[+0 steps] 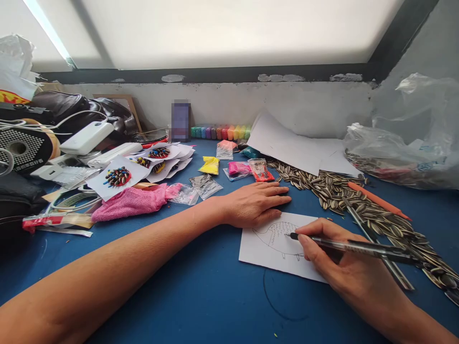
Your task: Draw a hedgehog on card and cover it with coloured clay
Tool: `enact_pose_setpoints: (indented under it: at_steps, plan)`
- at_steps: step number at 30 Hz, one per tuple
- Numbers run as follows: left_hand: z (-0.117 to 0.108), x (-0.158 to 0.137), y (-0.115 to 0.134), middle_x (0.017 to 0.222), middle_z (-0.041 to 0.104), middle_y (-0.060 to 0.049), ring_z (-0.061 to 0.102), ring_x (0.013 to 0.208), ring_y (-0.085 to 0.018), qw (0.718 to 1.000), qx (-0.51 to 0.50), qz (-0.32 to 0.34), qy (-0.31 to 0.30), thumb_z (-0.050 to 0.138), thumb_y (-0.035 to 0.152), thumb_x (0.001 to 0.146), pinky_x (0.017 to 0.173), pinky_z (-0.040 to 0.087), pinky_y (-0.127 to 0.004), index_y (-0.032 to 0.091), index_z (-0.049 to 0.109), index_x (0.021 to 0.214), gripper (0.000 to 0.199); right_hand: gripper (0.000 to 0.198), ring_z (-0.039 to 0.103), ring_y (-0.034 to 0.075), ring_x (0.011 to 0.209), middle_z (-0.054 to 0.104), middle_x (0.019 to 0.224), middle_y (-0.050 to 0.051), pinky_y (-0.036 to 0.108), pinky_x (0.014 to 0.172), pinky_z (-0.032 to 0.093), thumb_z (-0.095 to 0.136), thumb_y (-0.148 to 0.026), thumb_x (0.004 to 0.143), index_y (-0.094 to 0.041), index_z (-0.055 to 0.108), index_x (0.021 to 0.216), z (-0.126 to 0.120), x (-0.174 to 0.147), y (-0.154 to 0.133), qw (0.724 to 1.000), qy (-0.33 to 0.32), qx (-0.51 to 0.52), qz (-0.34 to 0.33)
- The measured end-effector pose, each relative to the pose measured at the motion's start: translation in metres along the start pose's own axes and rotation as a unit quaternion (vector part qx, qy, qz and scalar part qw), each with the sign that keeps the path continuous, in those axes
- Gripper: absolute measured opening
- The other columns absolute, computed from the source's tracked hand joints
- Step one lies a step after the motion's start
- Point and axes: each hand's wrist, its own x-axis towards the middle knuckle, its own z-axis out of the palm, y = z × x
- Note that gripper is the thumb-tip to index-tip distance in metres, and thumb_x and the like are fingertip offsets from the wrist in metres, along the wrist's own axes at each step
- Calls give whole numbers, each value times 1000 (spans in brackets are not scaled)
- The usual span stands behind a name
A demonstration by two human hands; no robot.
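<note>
A white sheet of paper (258, 251) lies on the blue table, bearing an ink drawing of a rounded animal with short legs and small marks over its back. Between the fingers and thumb of my right hand (344, 255) is a black pen (362, 247), its tip on or just over the drawing. My left hand (256, 203) rests flat with fingers stretched out along the paper's top edge. Striped sunflower seeds (333, 191) spread in a long pile beyond and to the right of the paper.
An orange stick (378, 200) and a clear tube (378, 248) lie among the seeds. Small packets of coloured clay, yellow (209, 165) and pink (239, 168), sit behind my left hand. At left are a pink cloth (132, 203) and seed-decorated papers (118, 177). A plastic bag (405, 148) stands at right.
</note>
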Motion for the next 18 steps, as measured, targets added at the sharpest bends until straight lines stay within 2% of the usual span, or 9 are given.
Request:
enact_pose_setpoints:
  at_steps: [18]
  plan:
    - [0, 0, 0, 156, 33, -14, 28, 146, -27, 1000, 4, 2, 1, 37, 34, 101, 120, 25, -46, 11, 43, 144, 49, 18, 57, 13, 52, 62, 62, -2, 23, 48, 47, 54, -33, 88, -24, 63, 75, 1, -1, -1, 1000, 1, 3, -16]
